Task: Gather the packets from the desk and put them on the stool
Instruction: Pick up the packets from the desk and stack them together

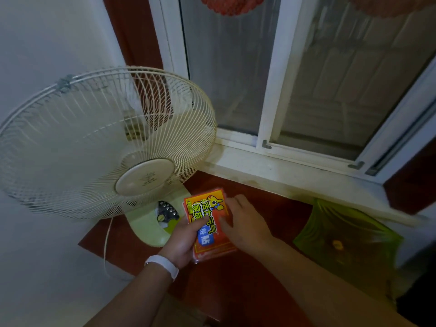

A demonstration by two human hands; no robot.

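A stack of orange and yellow packets (207,208) with printed characters and a blue label sits in both hands above the dark red desk (247,274). My left hand (181,241), with a white band on its wrist, grips the stack's left edge, thumb on top. My right hand (243,220) lies on the stack's right side with fingers bent over it. How many packets are in the stack is not clear. No stool is in view.
A cream table fan (103,147) with a pale green base (151,225) stands on the desk's left end, close to the packets. A white window sill (295,175) runs behind. A green plastic bag (349,241) hangs at the right.
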